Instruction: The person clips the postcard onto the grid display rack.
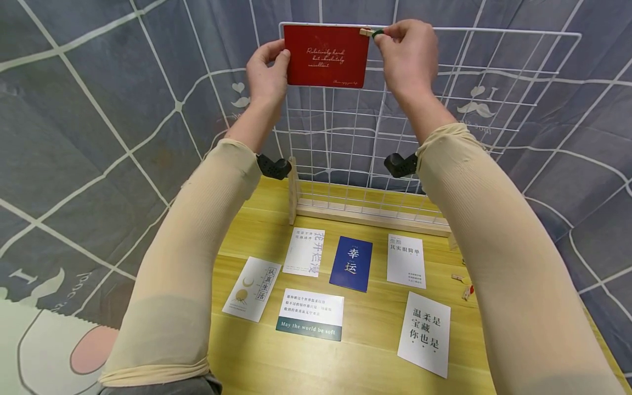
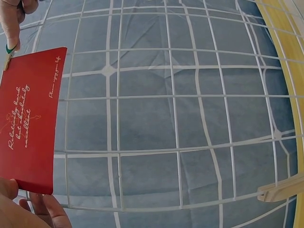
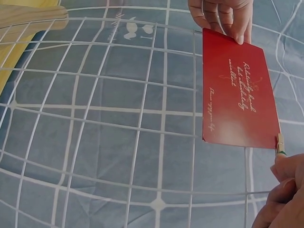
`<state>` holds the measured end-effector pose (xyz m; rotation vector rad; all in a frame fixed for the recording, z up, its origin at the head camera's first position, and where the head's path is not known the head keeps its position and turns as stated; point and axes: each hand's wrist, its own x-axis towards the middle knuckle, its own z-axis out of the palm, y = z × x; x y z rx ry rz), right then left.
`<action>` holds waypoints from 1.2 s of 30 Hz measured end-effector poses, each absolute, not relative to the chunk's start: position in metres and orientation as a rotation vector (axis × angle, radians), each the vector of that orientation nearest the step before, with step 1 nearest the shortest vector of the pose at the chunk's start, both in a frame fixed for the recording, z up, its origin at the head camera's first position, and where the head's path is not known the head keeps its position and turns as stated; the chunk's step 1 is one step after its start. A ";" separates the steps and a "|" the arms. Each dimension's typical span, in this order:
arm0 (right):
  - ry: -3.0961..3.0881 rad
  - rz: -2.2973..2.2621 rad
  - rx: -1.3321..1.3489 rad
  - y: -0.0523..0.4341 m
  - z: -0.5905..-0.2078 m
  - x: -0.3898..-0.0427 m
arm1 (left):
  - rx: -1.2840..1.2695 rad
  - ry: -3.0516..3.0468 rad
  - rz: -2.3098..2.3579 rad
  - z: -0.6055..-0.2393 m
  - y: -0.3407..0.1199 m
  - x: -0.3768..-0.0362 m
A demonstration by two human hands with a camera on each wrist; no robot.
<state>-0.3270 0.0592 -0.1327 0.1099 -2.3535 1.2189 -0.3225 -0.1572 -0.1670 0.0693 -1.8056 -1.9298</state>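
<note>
A red card (image 1: 327, 56) with gold script is held against the top edge of a white wire grid panel (image 1: 444, 109). My left hand (image 1: 267, 68) pinches the card's left edge, thumb in front. My right hand (image 1: 407, 52) pinches a small wooden clothespin (image 1: 367, 33) with a green tip at the card's top right corner, on the grid's top wire. The left wrist view shows the card (image 2: 28, 121), the pin (image 2: 8, 58) and the grid (image 2: 171, 123). In the right wrist view the card (image 3: 237, 92) hangs with the pin (image 3: 280, 144) at its corner.
The grid stands in a wooden base (image 1: 365, 214) on a yellow wooden table (image 1: 296, 362). Several printed cards lie on the table, among them a blue one (image 1: 351, 263). Loose clothespins (image 1: 463, 285) lie at the right. A grey checked cloth (image 1: 99, 109) hangs behind.
</note>
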 end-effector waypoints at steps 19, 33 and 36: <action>-2.326 1.304 0.129 0.066 -0.136 -0.324 | 0.081 -1.818 -1.892 -0.167 -0.155 -0.323; -2.379 1.143 0.210 0.078 -0.146 -0.319 | 0.053 -1.797 -1.893 -0.167 -0.154 -0.323; -2.384 1.122 0.246 0.082 -0.149 -0.316 | 0.041 -1.797 -1.868 -0.167 -0.157 -0.322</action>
